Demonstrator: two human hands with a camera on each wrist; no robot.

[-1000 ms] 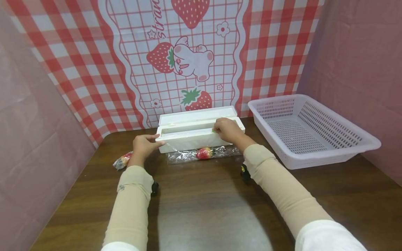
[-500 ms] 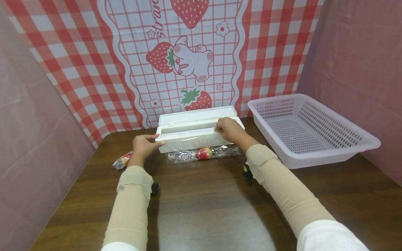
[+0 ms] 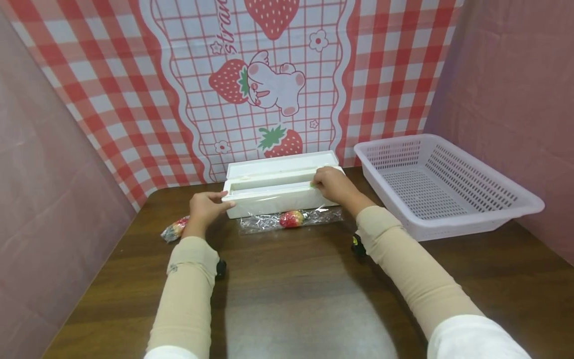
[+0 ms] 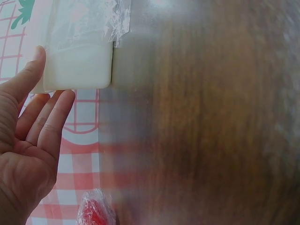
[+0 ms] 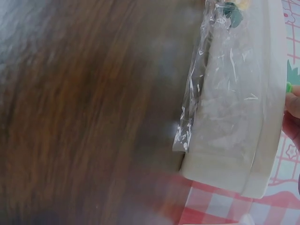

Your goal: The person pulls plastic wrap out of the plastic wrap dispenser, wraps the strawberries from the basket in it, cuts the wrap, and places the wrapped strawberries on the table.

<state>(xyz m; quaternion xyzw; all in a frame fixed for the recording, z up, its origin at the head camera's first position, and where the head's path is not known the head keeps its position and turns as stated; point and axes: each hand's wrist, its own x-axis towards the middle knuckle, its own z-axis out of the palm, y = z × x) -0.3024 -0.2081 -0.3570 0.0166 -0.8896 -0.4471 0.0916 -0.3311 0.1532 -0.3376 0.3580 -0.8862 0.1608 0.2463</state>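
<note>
A long white cling film dispenser point(image 3: 278, 201) stands at the back of the table, its lid point(image 3: 282, 162) tipped back. My left hand point(image 3: 205, 209) holds its left end, thumb on the front and fingers at the end face. At the right part of the front rim, my right hand point(image 3: 334, 185) pinches a small green slider point(image 5: 288, 87), mostly hidden by the fingers. Clear film point(image 5: 225, 93) lies against the dispenser's front. Before the dispenser a red and yellow fruit-like piece point(image 3: 291, 219) lies within clear film on the table.
A white perforated plastic basket point(image 3: 419, 232) stands at the right. Left of my left hand lies another wrapped red piece point(image 3: 175, 229), partly behind the wrist. A strawberry-print checked cloth point(image 3: 385, 75) hangs directly behind the dispenser.
My right hand has slid a little to the right along the dispenser's front rim with the green slider. The left hand, dispenser and wrapped pieces have stayed in place.
</note>
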